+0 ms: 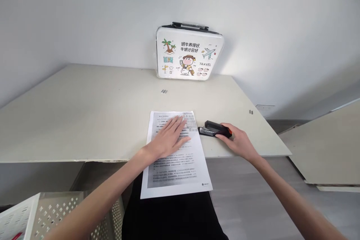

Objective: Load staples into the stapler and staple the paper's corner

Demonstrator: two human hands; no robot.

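A printed sheet of paper lies on the table, its lower part sticking out past the front edge over my lap. My left hand rests flat on the sheet's upper half, fingers stretched out. Just right of the paper, my right hand grips a black stapler by its rear end, thumb and fingers around it. The stapler's front end points left and is close to the paper's right edge. Whether more sheets lie under the top one, I cannot tell.
A white illustrated case with a black handle stands at the table's back, against the wall. Staple strips lie in front of it, and more staples sit near the right edge. A perforated basket is below on the left.
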